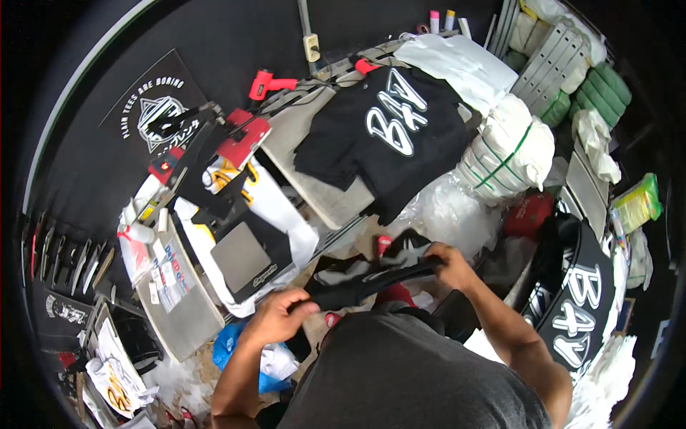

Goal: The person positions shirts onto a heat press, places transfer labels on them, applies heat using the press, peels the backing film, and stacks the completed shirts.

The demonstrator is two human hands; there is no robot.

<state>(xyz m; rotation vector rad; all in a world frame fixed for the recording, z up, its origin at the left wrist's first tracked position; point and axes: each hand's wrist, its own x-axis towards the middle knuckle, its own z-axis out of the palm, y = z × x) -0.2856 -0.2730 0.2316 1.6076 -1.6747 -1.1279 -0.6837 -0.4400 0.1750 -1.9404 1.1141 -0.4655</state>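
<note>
A black printed T-shirt (364,284) is stretched between my two hands in front of my body, partly folded, with a grey-white print showing on it. My left hand (280,316) pinches its left end, thumb against fingers. At the other end, my right hand (451,267) grips the cloth a little higher. Beyond it, another black T-shirt (343,143) with large white lettering lies spread over a grey board. On the left, a heat press (241,139) with red parts stands by a board holding a black-and-white garment (296,232).
A red heat gun (268,86) rests at the back edge. White bundles tied with green cord (504,146) and clear plastic wrap (446,218) sit to the right. Another black lettered garment (575,300) hangs at far right. A blue bag (232,350) is on the floor.
</note>
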